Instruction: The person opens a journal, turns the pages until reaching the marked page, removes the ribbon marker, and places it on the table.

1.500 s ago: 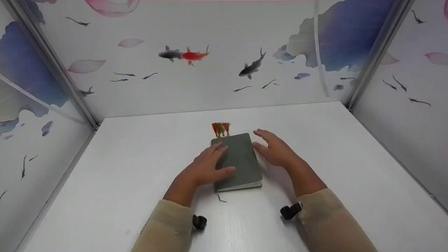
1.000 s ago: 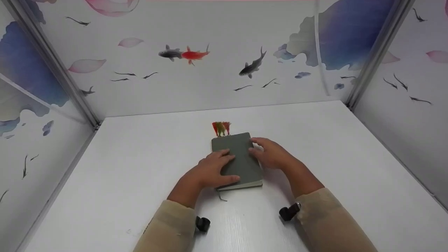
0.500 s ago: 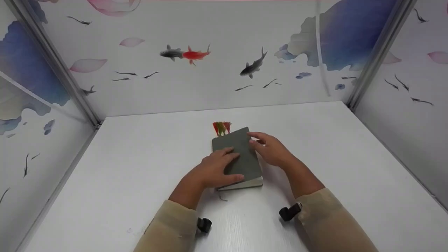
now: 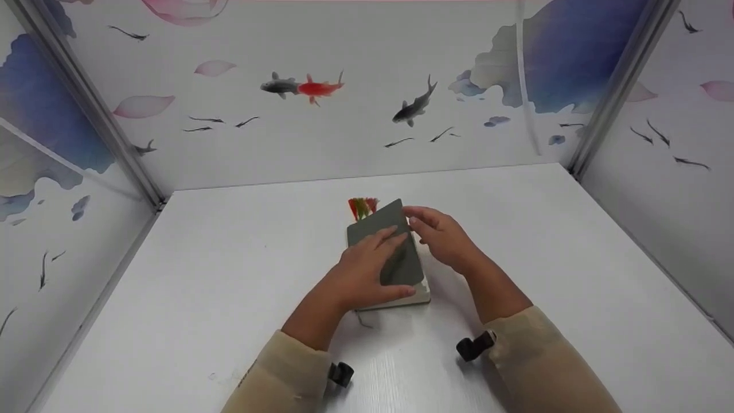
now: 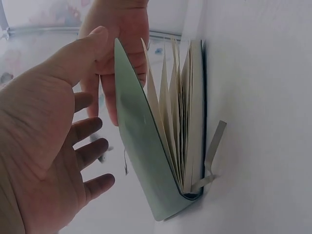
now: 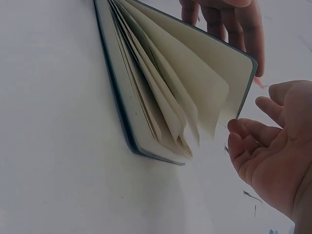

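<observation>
A notebook with a grey-green cover [image 4: 403, 261] lies on the white table, its front cover raised at a slant and cream pages [image 6: 170, 92] fanned beneath it. My left hand [image 4: 367, 272] spreads its fingers over the cover in the head view; from the left wrist view a gap shows between its fingers and the cover. My right hand [image 4: 450, 238] is at the cover's free edge, a fingertip [image 6: 236, 126] right at that edge in the right wrist view. A thin ribbon [image 5: 214, 146] hangs out at the bottom of the notebook.
Red, green and orange tassels [image 4: 363, 207] stick out past the notebook's top edge. White walls printed with fish and petals [image 4: 317, 89] enclose the table [image 4: 200, 275] at the back and sides. Black wrist cameras [image 4: 476, 346] hang at both sleeves.
The notebook's cover has come up from lying flat to a slant, and pages now show. My right hand moved in to the cover's edge. My left hand slid right.
</observation>
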### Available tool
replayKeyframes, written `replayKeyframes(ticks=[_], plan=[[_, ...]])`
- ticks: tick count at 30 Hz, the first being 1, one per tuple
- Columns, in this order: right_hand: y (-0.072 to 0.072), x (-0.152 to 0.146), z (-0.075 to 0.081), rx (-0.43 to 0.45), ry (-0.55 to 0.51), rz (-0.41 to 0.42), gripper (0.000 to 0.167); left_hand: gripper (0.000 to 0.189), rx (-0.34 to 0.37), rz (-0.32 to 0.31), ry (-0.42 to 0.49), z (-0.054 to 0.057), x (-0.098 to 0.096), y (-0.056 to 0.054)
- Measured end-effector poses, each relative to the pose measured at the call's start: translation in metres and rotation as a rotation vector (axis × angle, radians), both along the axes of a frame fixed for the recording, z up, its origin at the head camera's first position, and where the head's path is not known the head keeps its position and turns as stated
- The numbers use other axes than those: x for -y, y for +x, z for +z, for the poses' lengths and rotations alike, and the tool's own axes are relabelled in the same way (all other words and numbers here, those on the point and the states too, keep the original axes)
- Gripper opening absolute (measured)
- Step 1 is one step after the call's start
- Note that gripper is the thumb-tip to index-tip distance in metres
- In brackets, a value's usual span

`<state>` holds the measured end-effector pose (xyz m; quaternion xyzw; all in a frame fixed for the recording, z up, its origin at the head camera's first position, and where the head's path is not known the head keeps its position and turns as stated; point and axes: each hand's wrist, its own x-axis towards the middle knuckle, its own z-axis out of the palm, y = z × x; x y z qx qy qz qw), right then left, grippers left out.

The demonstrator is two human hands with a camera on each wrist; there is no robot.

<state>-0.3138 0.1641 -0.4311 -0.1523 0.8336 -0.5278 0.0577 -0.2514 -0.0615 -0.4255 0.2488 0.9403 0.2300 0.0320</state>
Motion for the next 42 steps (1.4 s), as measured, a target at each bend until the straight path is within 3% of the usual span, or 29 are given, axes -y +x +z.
replayKeyframes(ticks=[12,17,28,32,38,42], plan=[[0.008,0.008,0.011,-0.008,-0.244,0.133,0.05,0.105,-0.155,0.048,0.088,0.01,-0.005,0.004],[0.012,0.012,0.012,-0.012,-0.288,0.179,0.051,0.099,-0.235,0.066,0.091,0.013,-0.004,0.006],[0.012,0.014,0.01,-0.028,-0.275,0.179,0.045,0.089,-0.269,0.122,0.114,0.032,0.006,0.01],[0.008,0.011,0.005,-0.041,-0.191,0.125,0.051,0.086,-0.287,0.14,0.13,0.037,0.013,0.011],[0.003,0.009,-0.004,-0.063,0.085,0.021,0.059,0.084,-0.323,0.17,0.125,0.036,0.021,0.014],[0.002,0.008,-0.008,-0.076,0.233,0.007,0.061,0.081,-0.351,0.178,0.124,0.035,0.026,0.016]])
